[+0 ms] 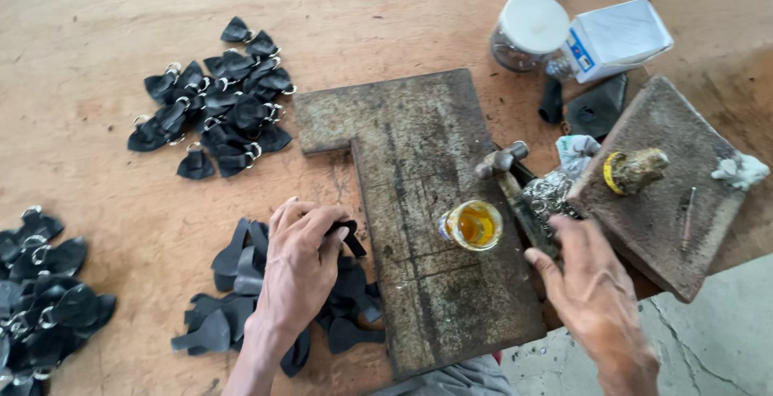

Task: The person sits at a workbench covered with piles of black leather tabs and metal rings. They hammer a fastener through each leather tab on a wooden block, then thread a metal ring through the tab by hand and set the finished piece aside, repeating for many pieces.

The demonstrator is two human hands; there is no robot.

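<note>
Clearly the work is partway through, judging by how the pieces are sorted on the table (97, 10). Two heaps of black leather tabs already carry metal rings: one heap (217, 98) toward the far side, left of the notched work board (419, 203), and another (44, 291) at the left edge. A third pile (241, 299), near the front edge beside the board, shows flat black pieces with no rings that I can make out, so these look like the share still to be done.

The left hand (302, 263) is over that plain pile, its fingers (334, 223) pinched closed on one black piece (348, 235), held just at the board's left edge. The right hand (592, 299) is at the board's near right corner, its fingers loosely curled around the handle of a hammer (515, 191); whether it grips firmly I cannot tell (the handle is partly hidden). The hammer head lies just beyond a small glass of amber liquid (473, 225) standing on the board. A cluster of loose metal rings (549, 195) lies just beside the hammer, between the board and a second wooden slab (660, 195) to the right.
</note>
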